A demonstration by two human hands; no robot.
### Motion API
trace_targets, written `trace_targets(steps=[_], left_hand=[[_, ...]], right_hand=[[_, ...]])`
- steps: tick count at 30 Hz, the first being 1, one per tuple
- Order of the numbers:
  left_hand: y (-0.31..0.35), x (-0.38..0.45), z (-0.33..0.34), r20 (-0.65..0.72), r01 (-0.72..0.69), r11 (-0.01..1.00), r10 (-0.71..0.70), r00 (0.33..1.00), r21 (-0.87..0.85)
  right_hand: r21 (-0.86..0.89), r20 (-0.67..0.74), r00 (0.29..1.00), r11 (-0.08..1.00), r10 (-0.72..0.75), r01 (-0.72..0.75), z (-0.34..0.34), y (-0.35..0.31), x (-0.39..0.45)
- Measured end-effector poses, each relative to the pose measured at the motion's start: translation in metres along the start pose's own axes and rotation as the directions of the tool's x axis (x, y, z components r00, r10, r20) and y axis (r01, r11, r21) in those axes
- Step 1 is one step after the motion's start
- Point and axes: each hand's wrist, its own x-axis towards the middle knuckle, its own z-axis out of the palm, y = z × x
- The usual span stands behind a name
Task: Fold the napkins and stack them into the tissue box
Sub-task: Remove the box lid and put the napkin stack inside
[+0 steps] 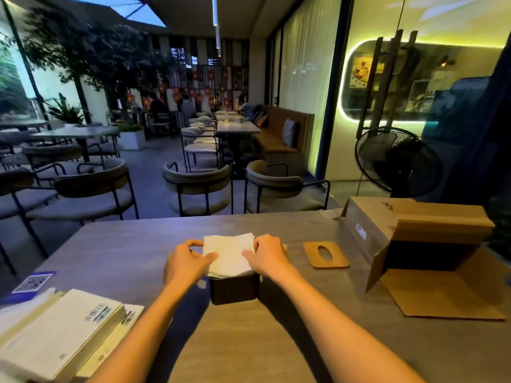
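Observation:
A dark square tissue box (234, 288) stands on the grey table (110, 244) in front of me. A thick stack of white folded napkins (229, 252) sits in its open top and rises above the rim. My left hand (184, 261) grips the stack's left side, thumb on top. My right hand (266, 257) grips the right side the same way. The box's wooden lid (326, 255), with an oval slot, lies flat on the table to the right.
Packs of white napkins (58, 335) lie at the near left, beside a blue QR card (31, 283). An open cardboard carton (414, 239) sits at the right. Chairs (199, 186) stand beyond the table's far edge, and a black fan (398, 161) at the right.

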Motion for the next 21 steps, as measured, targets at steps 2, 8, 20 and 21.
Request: trace_targets(steps=[2, 8, 20, 21], left_hand=[[0.000, 0.002, 0.002, -0.002, -0.001, 1.000, 0.002, 1.000, 0.026], [0.004, 0.013, 0.009, 0.135, 0.092, 0.981, -0.115, 0.984, 0.168], [0.036, 0.019, -0.003, 0.504, -0.562, 0.536, 0.267, 0.821, 0.631], [0.036, 0.021, -0.002, 0.523, -0.561, 0.500, 0.230, 0.821, 0.660]], right_hand=[[-0.080, -0.012, 0.999, 0.996, -0.040, 0.039, -0.001, 0.001, 0.001], [-0.293, -0.035, 0.986, 0.945, -0.161, 0.144, -0.004, -0.002, 0.005], [-0.484, 0.409, 0.880, 0.760, -0.241, 0.433, -0.043, -0.034, 0.009], [-0.501, 0.446, 0.874, 0.756, -0.191, 0.421, -0.043, -0.034, 0.010]])
